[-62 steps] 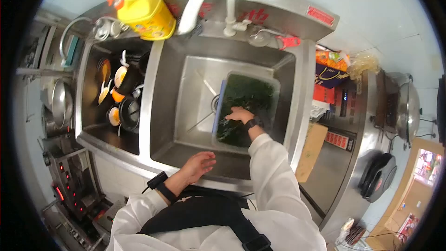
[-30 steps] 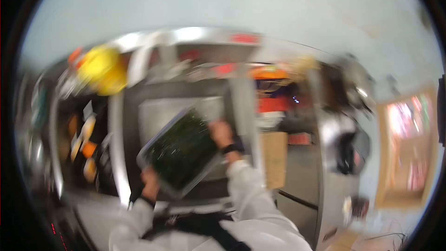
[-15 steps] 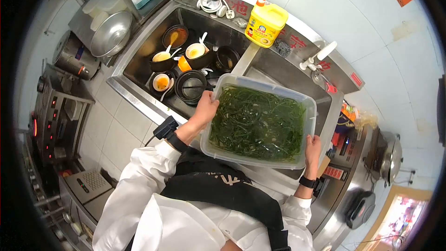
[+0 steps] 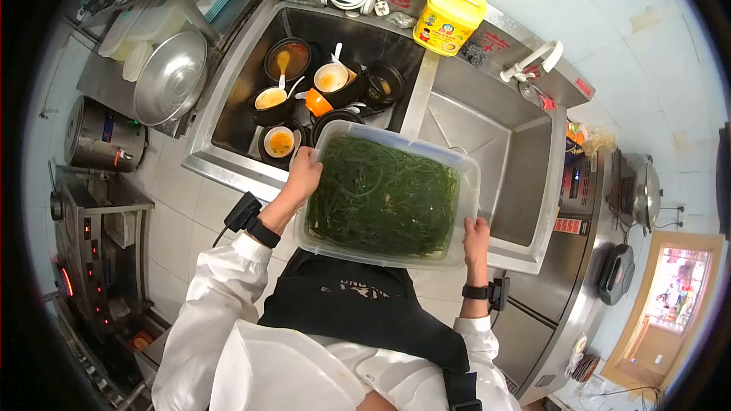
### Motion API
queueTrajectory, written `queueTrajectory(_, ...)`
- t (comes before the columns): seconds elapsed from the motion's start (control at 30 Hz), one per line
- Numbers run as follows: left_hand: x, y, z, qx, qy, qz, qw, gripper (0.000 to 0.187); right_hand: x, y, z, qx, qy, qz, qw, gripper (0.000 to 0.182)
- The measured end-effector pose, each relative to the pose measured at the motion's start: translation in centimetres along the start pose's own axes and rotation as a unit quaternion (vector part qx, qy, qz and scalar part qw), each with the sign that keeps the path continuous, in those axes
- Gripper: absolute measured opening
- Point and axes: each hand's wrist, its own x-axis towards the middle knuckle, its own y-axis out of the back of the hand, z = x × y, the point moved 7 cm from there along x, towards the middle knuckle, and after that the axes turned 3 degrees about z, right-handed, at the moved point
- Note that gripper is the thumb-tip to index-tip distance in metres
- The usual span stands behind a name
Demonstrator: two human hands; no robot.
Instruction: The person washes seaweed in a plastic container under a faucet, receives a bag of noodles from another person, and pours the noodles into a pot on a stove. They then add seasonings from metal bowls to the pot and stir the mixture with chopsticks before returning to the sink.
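Observation:
A clear plastic tub [image 4: 473, 183] full of dark green strands in liquid is held in front of my apron, over the front edge of the sinks. My left hand [image 4: 304, 173] grips its left rim, fingers closed round the edge. At the right rim, my right hand [image 4: 477, 237] is closed on the tub wall, thumb on top. Behind the tub, the left sink [image 4: 236, 118] holds several black pots, small bowls and spoons with orange residue. The tub hides part of one black pot.
The right sink [image 4: 525, 175] has a white tap [image 4: 533, 65]. A yellow jug [image 4: 449, 21] stands on the ledge between the sinks. A metal bowl [image 4: 171, 78] rests on the left shelf. Left are a steel pot [image 4: 106, 137] and a control panel [image 4: 95, 259]. A steel counter [image 4: 582, 259] runs along the right.
The tub, held in both hands, has moved left and back toward my body, showing more of the right sink. The camera view has shifted too.

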Motion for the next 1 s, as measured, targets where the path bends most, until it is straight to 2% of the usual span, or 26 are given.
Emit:
queueTrajectory(0.03,0.1,0.5,-0.6,0.007,0.007,0.001,1.0,0.035,0.0,-0.5,-0.2,0.001,-0.002,0.001,1.0,0.021)
queueTrajectory(0.1,0.6,1.1,-2.1,0.017,0.017,-0.001,1.0,0.037,-0.7,-0.6,-3.3,-0.069,0.072,0.029,0.995,0.021)
queueTrajectory(0.17,1.2,1.7,-1.3,0.103,-0.101,0.049,0.988,0.04,-0.8,-1.5,-4.6,-0.089,0.069,0.009,0.994,0.021)
queueTrajectory(0.23,0.5,2.2,-0.2,0.148,-0.117,0.048,0.981,0.044,-1.0,-2.2,-4.9,-0.135,0.096,0.016,0.986,0.025)
queueTrajectory(0.27,-0.5,2.9,2.3,0.266,-0.123,0.074,0.953,0.047,-2.4,-2.2,-7.9,-0.28,0.158,0.054,0.945,0.031)
queueTrajectory(0.3,-1.2,3.3,3.6,0.379,-0.128,0.099,0.911,0.05,-2.7,-2.5,-8.5,-0.277,0.155,0.057,0.947,0.031)
queueTrajectory(0.33,-1.4,3.2,3.9,0.371,-0.186,0.112,0.903,0.057,-3.0,-2.8,-9.3,-0.269,0.182,0.063,0.944,0.037)
queueTrajectory(0.37,-1.3,3.1,4.4,0.373,-0.189,0.109,0.902,0.057,-3.1,-2.9,-10.0,-0.261,0.209,0.069,0.94,0.044)
queueTrajectory(0.43,-2.3,1.7,7.1,0.514,-0.315,0.126,0.788,0.066,-3.3,-2.9,-10.8,-0.261,0.233,0.065,0.934,0.05)
queueTrajectory(0.47,-1.8,1.1,6.6,0.514,-0.317,0.125,0.787,0.066,-3.4,-3.0,-11.4,-0.261,0.26,0.062,0.927,0.057)
queueTrajectory(0.5,-1.3,-1.1,5.5,0.502,-0.359,0.029,0.786,0.069,-3.3,-3.0,-11.8,-0.261,0.258,0.064,0.928,0.057)
queueTrajectory(0.53,-1.2,-3.0,4.4,0.484,-0.397,-0.068,0.777,0.073,-3.8,-3.2,-12.7,-0.289,0.309,0.071,0.903,0.06)
queueTrajectory(0.57,-1.5,-3.6,5.8,0.484,-0.397,-0.07,0.777,0.073,-4.4,-3.3,-13.6,-0.317,0.359,0.076,0.875,0.063)
queueTrajectory(0.63,-1.1,-5.0,6.5,0.448,-0.129,-0.186,0.865,0.083,-5.2,-3.8,-14.6,-0.342,0.376,0.043,0.86,0.058)
queueTrajectory(0.67,-0.3,-6.2,6.4,0.448,-0.129,-0.186,0.865,0.083,-5.5,-4.4,-14.8,-0.365,0.392,0.012,0.844,0.053)
queueTrajectory(0.73,1.6,-9.9,3.0,0.495,-0.092,-0.264,0.823,0.083,-5.5,-4.5,-14.7,-0.363,0.39,0.009,0.846,0.049)
queueTrajectory(0.77,2.1,-11.2,1.5,0.495,-0.09,-0.265,0.823,0.083,-5.5,-4.6,-14.6,-0.362,0.389,0.006,0.847,0.046)
queueTrajectory(0.83,2.2,-13.9,0.7,0.387,-0.185,-0.291,0.855,0.072,-5.6,-4.8,-14.8,-0.369,0.399,-0.005,0.84,0.044)
queueTrajectory(0.9,1.1,-15.1,1.5,0.257,-0.196,-0.387,0.863,0.059,-5.4,-5.1,-14.7,-0.373,0.408,-0.012,0.833,0.043)
queueTrajectory(0.93,0.1,-14.8,2.5,0.184,-0.258,-0.364,0.876,0.046,-5.3,-5.5,-14.1,-0.373,0.409,-0.037,0.832,0.043)
queueTrajectory(0.97,-1.6,-13.3,4.8,0.177,-0.296,-0.327,0.88,0.045,-5.3,-5.8,-13.7,-0.374,0.408,-0.062,0.83,0.044)
queueTrajectory(1.0,-3.2,-11.6,6.3,0.248,-0.253,-0.33,0.875,0.051,-5.3,-5.8,-13.5,-0.374,0.407,-0.062,0.831,0.044)
